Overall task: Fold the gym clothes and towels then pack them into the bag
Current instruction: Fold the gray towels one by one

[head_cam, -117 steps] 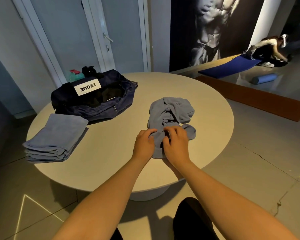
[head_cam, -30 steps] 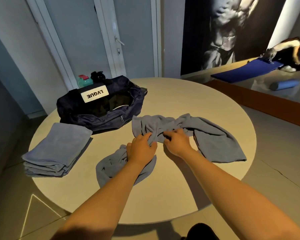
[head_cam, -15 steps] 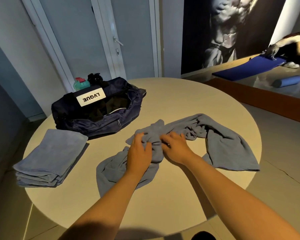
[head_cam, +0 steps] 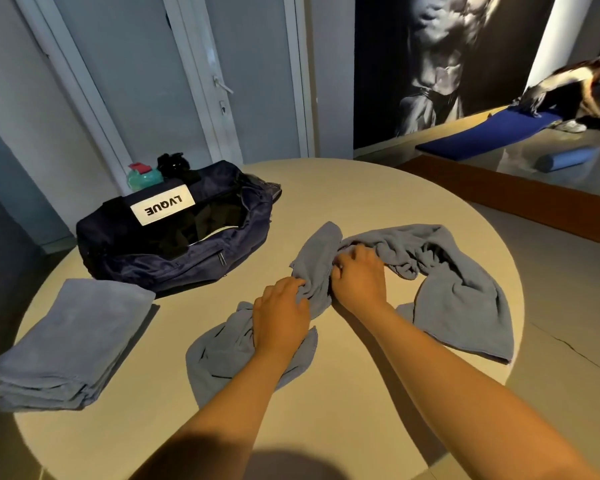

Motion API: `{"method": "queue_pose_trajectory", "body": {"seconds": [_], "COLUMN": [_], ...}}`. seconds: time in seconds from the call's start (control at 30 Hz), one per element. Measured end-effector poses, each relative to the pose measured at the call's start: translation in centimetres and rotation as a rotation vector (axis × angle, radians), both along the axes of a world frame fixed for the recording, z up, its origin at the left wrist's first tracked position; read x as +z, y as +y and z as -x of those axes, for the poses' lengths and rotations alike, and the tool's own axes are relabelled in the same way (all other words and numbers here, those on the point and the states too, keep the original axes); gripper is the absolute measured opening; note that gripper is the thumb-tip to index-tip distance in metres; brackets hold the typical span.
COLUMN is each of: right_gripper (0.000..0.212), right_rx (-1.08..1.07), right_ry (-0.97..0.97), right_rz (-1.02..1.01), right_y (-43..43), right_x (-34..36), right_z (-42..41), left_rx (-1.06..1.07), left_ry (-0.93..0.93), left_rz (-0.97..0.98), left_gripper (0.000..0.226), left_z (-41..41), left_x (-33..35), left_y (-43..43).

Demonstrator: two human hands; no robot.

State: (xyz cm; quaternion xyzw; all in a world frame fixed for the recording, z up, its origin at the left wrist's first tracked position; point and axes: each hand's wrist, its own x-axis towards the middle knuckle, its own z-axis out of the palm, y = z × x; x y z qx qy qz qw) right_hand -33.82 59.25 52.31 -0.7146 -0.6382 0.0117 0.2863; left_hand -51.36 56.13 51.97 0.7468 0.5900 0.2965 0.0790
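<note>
Bunched folds of the crumpled grey-blue terry towel (head_cam: 458,289) hide most fingertips of the left hand (head_cam: 279,313) and right hand (head_cam: 359,275).

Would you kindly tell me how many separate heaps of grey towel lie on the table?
2: a folded stack at the table's left edge, and a crumpled towel mid-table, gripped by the left hand and right hand. The bag may hide more.

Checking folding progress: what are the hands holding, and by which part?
The left hand and right hand both grip the crumpled grey towel at its bunched middle; its ends lie loose on the table.
</note>
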Motion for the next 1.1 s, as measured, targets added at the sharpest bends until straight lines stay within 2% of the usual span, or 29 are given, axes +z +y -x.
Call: {"method": "queue_pose_trajectory", "body": {"seconds": [0.1,0.2,0.27,0.33,0.4,0.47,0.67,0.8,0.87,0.9,0.97,1.03,1.1], "right_gripper": [0.052,0.069,0.070,0.058,0.040,0.035,0.048,0.073,0.063,0.049,0.024,0.024,0.022], "right_rx": [-0.028,-0.139,-0.211,-0.194,-0.061,0.078,0.206,0.179,0.218,0.244,0.289,0.263,0.258], "right_ry": [-0.065,0.055,0.125,0.129,0.088,0.089,0.124,0.107,0.122,0.187,0.449,0.686,0.790], "right_rz": [0.300,0.465,0.433,0.311,0.172,0.145,0.210,0.208,0.263,0.306,0.351,0.344,0.246], "right_y": [0.9,1.8,1.3,-0.2,-1.9,-3.7,-7.6,-10.6,-12.0,-12.5,-13.6,-14.9,-16.7], "right_x": [-0.9,0.3,1.1,1.3,0.5,0.1,-0.8,-0.3,-0.1,0.2,0.7,0.9,1.4], "right_z": [-1.7,-3.0,-2.0,-0.1,1.8,3.5,5.4,7.7,8.8,9.2,9.7,9.9,10.1], "left_rx": [0.174,0.310,0.245,0.185,0.184,0.203,0.259,0.273,0.257,0.240,0.185,0.058,-0.044], "left_ry": [-0.112,-0.238,-0.184,-0.050,0.062,0.115,0.091,0.015,0.008,0.000,-0.048,-0.158,-0.347], "left_rz": [-0.094,-0.151,-0.125,-0.041,0.027,0.057,0.085,0.169,0.287,0.359,0.490,0.566,0.681], "left_gripper": [0.049,0.056,0.044,0.031,0.032,0.037,0.052,0.056,0.055,0.053,0.044,0.026,0.023], "left_z": [0.4,1.2,1.5,1.5,1.3,1.3,2.7,3.8,4.3,4.5,4.9,5.3,5.7], "left_x": [0.1,0.1,-0.2,-0.3,-0.2,-0.1,0.2,1.2,1.8,2.3,3.8,5.6,6.8], "left_y": [-0.2,-1.1,-1.6,-1.9,-2.0,-2.8,-7.0,-10.0,-11.4,-11.8,-12.4,-13.0,-13.9]}}
